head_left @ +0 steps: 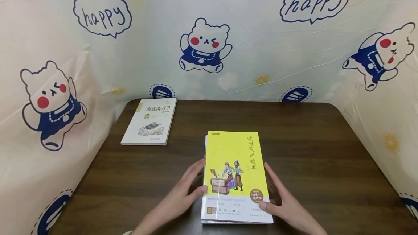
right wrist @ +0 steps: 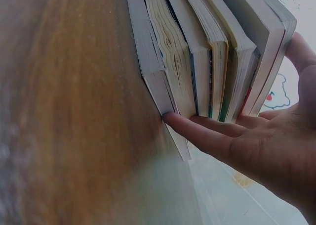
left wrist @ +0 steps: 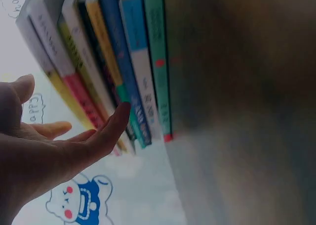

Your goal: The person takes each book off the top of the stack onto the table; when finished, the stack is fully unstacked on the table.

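A stack of several books lies flat at the table's near middle, topped by a yellow and white book with two cartoon figures and a chest. Its coloured spines face my left hand, whose extended fingers lie along that side with the thumb by the top book's edge. On the opposite side my right hand sets straight fingers against the page edges, its thumb at the top book's lower right corner. The stack hides parts of the left fingers in the head view.
A white book with an airship drawing lies flat at the back left of the dark wooden table. A cloth printed with bears hangs behind and on both sides.
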Action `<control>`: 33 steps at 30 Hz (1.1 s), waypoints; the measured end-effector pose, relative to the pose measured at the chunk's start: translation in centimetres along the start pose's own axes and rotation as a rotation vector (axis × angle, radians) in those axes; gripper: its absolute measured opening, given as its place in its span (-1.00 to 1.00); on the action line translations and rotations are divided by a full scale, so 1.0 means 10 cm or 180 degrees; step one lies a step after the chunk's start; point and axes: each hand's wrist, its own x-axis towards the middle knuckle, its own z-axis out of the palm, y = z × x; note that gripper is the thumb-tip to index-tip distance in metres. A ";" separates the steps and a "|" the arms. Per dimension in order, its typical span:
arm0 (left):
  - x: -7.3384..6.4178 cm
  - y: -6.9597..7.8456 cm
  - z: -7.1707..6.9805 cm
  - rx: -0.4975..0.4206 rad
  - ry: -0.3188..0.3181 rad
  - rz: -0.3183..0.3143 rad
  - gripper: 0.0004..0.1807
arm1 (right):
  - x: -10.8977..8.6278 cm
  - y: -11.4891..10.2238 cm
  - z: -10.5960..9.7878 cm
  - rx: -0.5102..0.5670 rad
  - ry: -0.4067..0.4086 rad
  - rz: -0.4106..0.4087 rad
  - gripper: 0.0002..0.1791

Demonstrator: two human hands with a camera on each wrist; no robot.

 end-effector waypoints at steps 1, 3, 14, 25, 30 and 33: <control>-0.01 0.00 0.02 -0.0005 -0.0003 -0.0015 -0.25 | 0.00 0.00 0.00 -0.0012 0.0009 0.0024 0.02; -0.03 -0.01 0.06 -0.0030 -0.0011 -0.0050 -0.23 | 0.00 -0.01 0.00 0.0023 -0.0014 0.0050 0.01; -0.10 -0.01 0.06 -0.0054 0.0004 -0.0278 -0.13 | 0.05 -0.08 0.01 -0.0111 -0.0173 0.0109 0.01; -0.08 0.02 0.03 -0.0334 0.0101 -0.0424 -0.16 | 0.03 -0.08 0.02 -0.0658 -0.0056 0.0160 -0.02; -0.06 0.01 -0.02 -0.0701 0.0218 -0.0338 -0.20 | 0.02 -0.08 0.04 -0.0892 0.0006 0.0144 -0.02; -0.06 0.00 -0.05 -0.1098 0.0227 -0.0357 -0.19 | 0.02 -0.09 0.06 -0.0963 0.0022 0.0145 -0.01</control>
